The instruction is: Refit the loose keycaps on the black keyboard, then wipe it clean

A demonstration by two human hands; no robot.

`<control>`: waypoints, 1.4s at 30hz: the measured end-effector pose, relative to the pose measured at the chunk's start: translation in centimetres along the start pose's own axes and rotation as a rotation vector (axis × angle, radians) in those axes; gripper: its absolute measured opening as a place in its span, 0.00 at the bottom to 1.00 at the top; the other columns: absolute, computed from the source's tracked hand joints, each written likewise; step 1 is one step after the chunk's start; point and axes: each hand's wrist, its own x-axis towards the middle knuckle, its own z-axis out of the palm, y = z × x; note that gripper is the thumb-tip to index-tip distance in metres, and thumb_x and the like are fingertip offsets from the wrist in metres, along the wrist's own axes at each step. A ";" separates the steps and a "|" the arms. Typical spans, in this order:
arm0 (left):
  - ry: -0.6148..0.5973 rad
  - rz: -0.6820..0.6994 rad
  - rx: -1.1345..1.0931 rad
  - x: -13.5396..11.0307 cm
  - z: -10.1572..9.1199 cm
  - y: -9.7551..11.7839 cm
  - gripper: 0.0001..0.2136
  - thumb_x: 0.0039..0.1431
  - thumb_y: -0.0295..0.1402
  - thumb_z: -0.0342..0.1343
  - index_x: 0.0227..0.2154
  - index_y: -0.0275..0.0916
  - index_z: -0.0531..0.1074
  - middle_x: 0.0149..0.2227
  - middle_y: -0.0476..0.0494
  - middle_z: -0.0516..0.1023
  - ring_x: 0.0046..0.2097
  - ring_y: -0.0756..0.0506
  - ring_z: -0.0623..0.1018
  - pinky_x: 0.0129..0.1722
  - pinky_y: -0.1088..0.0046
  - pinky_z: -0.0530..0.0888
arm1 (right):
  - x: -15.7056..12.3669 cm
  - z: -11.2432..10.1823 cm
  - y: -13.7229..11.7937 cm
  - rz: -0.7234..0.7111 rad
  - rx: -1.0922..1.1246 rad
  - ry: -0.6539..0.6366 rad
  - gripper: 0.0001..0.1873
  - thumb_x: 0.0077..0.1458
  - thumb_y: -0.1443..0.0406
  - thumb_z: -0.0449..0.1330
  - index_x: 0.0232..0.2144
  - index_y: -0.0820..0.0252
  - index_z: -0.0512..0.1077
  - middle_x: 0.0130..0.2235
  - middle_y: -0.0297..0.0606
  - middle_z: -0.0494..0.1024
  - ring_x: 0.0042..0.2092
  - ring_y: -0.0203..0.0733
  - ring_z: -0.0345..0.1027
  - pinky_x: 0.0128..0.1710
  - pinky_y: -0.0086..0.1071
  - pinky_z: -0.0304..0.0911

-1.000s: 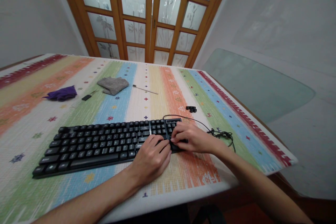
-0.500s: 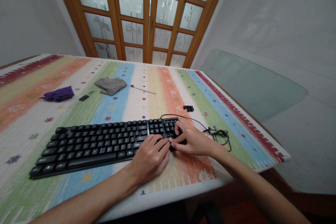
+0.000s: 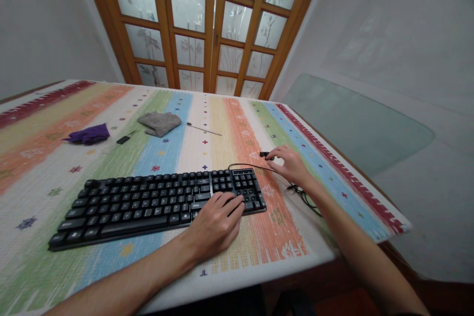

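Note:
A black keyboard (image 3: 140, 207) lies along the near side of the table. My left hand (image 3: 217, 219) rests over its right part, palm down, fingers lying on the keys, gripping nothing. The keys beneath that hand are hidden. Beyond the keyboard's right end, my right hand (image 3: 291, 164) is at a small group of black keycaps (image 3: 263, 154). Its thumb and forefinger are pinched at a keycap there, and the fingers partly cover the group.
The keyboard's black cable (image 3: 252, 165) runs to a coil under my right forearm. Farther back are a grey cloth (image 3: 160, 123), a purple cloth (image 3: 89, 134), a small black tool (image 3: 123, 140) and a thin stick with a dark head (image 3: 203, 129). A striped cloth covers the table.
My right hand has left the keyboard's number pad and moved forward and right to the keycaps. My left hand has stayed on the keyboard. The view has shifted slightly.

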 end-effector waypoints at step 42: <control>-0.069 0.029 0.007 0.1 -0.3 0.0 0.14 0.62 0.26 0.52 0.50 0.32 0.71 0.50 0.34 0.77 0.51 0.39 0.73 0.50 0.57 0.72 | -0.1 0.5 -7.4 -0.240 0.356 -0.485 0.04 0.57 0.67 0.63 0.32 0.60 0.78 0.32 0.37 0.80 0.36 0.39 0.70 0.41 0.36 0.65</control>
